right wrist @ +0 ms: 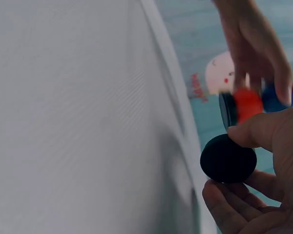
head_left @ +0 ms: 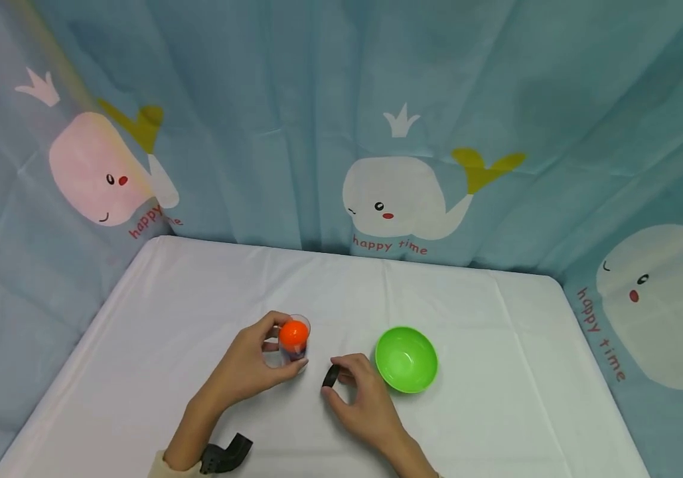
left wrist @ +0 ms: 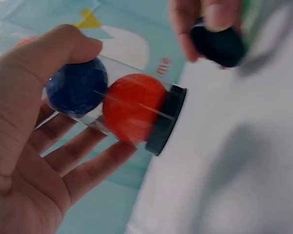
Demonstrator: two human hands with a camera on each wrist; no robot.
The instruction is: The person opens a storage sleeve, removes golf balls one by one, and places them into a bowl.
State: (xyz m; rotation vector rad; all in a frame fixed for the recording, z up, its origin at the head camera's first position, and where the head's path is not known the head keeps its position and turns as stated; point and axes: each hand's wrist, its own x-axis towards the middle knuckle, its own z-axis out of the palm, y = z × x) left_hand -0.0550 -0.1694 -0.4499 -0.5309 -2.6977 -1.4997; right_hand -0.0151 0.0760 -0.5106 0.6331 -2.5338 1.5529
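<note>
My left hand (head_left: 248, 368) grips a clear plastic tube (left wrist: 107, 84) over the table, thumb on one side and fingers on the other. In the left wrist view the tube holds a blue ball (left wrist: 77, 88) and an orange-red ball (left wrist: 134, 108), with a black cap (left wrist: 167, 121) at its lower end. From the head view, a bright orange ball (head_left: 294, 334) shows at the tube's upper end. Between thumb and fingers my right hand (head_left: 370, 403) pinches a round black lid (right wrist: 228, 159), apart from the tube and close to its right.
A green bowl (head_left: 407, 359) stands just right of my right hand on the white tablecloth (head_left: 514, 372). Behind the table hangs a blue curtain (head_left: 293, 133) with whale prints. A black wrist device (head_left: 227, 455) sits at my left wrist.
</note>
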